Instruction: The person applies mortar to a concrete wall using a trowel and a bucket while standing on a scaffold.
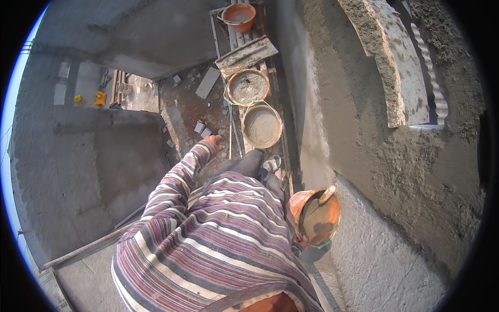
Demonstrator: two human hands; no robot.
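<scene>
My right hand (300, 242) is closed on the lower rim of an orange bucket (297, 205), which is tilted beside the wall at my right. A trowel (326, 195) with a pale handle lies in that bucket, and wet grey mortar coats the inside. My left hand (214, 142) hangs out to the left, empty, its fingers loosely apart. Closest to it is a bucket (281, 130) filled with smooth grey mortar, just ahead of my feet. Touching that one on the far side stands a second bucket (228, 94) of lumpier mortar.
I stand on a narrow plank platform (243, 132). A mortar-crusted board (247, 57) lies across it, and another orange bucket (240, 26) stands at its far end. Rubble (199, 127) lies on the ground below left. Rough plastered wall (332, 104) rises close on the right, with an opening.
</scene>
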